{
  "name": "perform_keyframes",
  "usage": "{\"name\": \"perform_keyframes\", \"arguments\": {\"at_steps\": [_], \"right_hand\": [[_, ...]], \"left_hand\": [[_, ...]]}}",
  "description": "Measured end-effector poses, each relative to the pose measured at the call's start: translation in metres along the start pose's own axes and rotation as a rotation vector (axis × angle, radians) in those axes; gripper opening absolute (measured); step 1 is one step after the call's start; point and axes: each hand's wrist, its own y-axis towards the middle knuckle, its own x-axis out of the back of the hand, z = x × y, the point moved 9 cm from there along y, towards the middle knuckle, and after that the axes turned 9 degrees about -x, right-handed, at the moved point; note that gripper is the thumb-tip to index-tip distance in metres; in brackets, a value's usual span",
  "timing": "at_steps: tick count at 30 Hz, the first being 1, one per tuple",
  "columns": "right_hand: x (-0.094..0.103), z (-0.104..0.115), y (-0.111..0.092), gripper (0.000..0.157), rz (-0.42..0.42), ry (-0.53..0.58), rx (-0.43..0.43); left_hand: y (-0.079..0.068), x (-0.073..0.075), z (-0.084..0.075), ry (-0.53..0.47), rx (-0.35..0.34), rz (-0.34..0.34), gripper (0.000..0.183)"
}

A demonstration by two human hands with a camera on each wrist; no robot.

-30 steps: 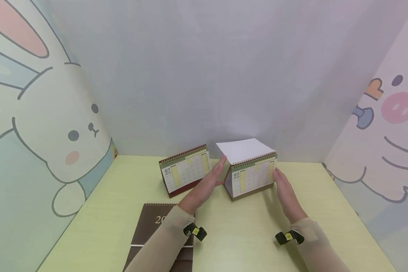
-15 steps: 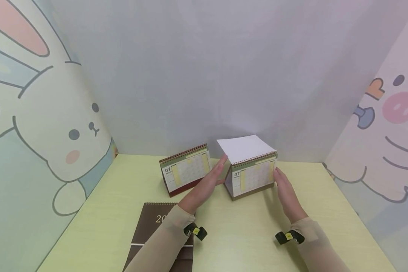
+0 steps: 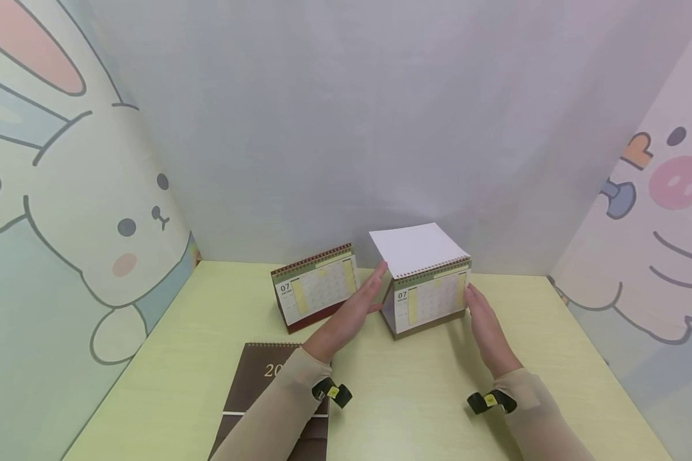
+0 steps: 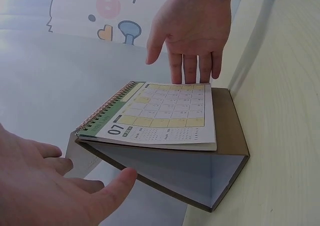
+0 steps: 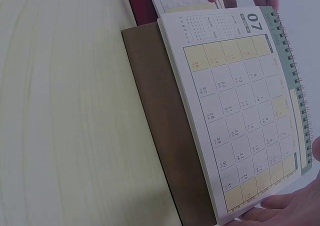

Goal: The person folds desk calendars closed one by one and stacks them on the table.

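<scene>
A desk calendar (image 3: 432, 299) with a brown stand stands upright, its month page 07 facing me. From its spiral top a blank white sheet (image 3: 420, 250) juts out backward. My left hand (image 3: 348, 320) is at its left side with fingers extended; in the left wrist view the fingers (image 4: 112, 191) are close to the stand's edge. On the other side my right hand (image 3: 489, 333) has straight fingers against the calendar's right edge, as the left wrist view also shows that hand (image 4: 195, 26). Whether the left fingertips touch the calendar I cannot tell.
A second 07 calendar (image 3: 317, 288) on a dark red stand is to the left, partly behind my left hand. A dark brown spiral-bound calendar or planner (image 3: 254, 378) lies flat under my left forearm. A grey-white wall (image 3: 346, 128) rises behind the pale yellow table (image 3: 415, 410).
The white sheet's far edge has risen steadily at the back of the calendar. Both hands keep their places beside it.
</scene>
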Motion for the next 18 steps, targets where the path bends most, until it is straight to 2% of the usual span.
{"name": "perform_keyframes", "arguments": {"at_steps": [18], "right_hand": [[0.0003,-0.0007,0.0003,0.086,-0.004,-0.002,-0.010]], "left_hand": [[0.0005,-0.0035,-0.0064,0.010,-0.037,0.020,0.063]]}}
